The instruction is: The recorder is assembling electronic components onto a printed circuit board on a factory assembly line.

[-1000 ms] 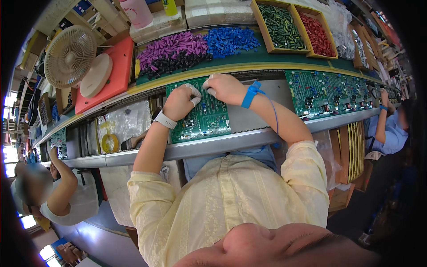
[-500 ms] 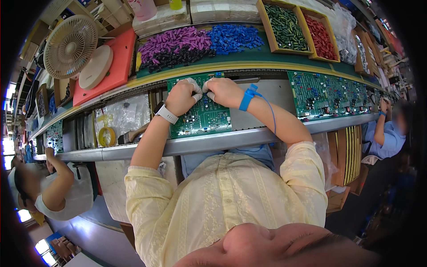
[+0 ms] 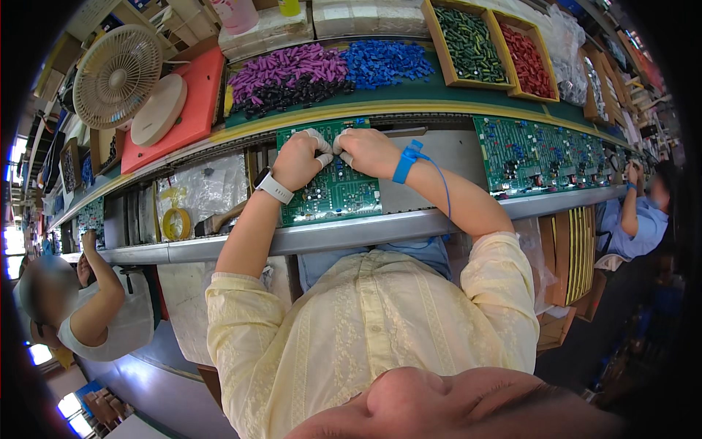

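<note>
A green circuit board (image 3: 336,197) dotted with small components lies on the line in front of me. Over its upper part my left hand (image 3: 297,159) bends down, with white covers on the fingertips and a white-strapped watch at the wrist. Its fingers are drawn together in a pinch. Close beside it, my right hand (image 3: 368,151) also has covered fingertips pinched at the board. A blue wrist strap (image 3: 404,167) with a cord circles my right wrist. Whatever the fingertips hold is too small or hidden to make out.
Beyond the rail lie heaps of purple parts (image 3: 300,64) and blue parts (image 3: 384,62), plus boxes of green parts (image 3: 468,44) and red parts (image 3: 525,62). More circuit boards (image 3: 545,157) stand at right. A tape roll (image 3: 176,224) and fan (image 3: 117,77) are left. Co-workers sit on both sides.
My hands stay nearly in place over the board, which has shifted very slightly right. The co-worker at left has raised the head and moved a hand.
</note>
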Tool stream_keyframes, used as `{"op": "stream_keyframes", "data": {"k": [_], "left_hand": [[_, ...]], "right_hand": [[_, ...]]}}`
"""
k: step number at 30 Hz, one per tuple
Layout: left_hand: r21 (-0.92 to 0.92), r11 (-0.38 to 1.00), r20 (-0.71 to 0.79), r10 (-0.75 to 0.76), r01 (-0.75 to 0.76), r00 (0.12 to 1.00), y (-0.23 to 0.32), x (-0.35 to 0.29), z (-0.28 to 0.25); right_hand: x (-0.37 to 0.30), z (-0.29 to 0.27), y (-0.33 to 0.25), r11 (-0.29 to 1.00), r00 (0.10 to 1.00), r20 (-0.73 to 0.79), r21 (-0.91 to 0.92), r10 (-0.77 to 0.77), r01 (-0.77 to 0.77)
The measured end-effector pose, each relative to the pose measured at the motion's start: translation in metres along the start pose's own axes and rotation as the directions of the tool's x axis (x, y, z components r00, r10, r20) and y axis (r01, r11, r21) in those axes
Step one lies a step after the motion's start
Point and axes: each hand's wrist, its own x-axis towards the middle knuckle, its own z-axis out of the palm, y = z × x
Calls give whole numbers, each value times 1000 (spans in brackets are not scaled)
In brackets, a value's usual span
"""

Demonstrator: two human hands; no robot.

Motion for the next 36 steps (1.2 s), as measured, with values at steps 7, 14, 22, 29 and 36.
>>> {"op": "stream_keyframes", "data": {"k": [7,14,22,29,36], "left_hand": [[2,1000,7,16,-16,1000,-1,0,0],[59,997,-15,56,-55,998,3,-1,4],[48,997,39,59,-61,998,4,1,0],[292,956,-240,49,23,970,-23,43,-29],[470,875,-188,-26,113,982,-33,61,-24]], "right_hand": [[0,1,3,1000,1000,13,23,4,-4],[-1,1,5,1000,1000,22,27,-16,15],[-3,-3,10,994,1000,19,109,-13,10],[-2,-3,6,996,999,52,84,-1,-4],[-2,-4,7,999,999,46,52,13,-16]]}}
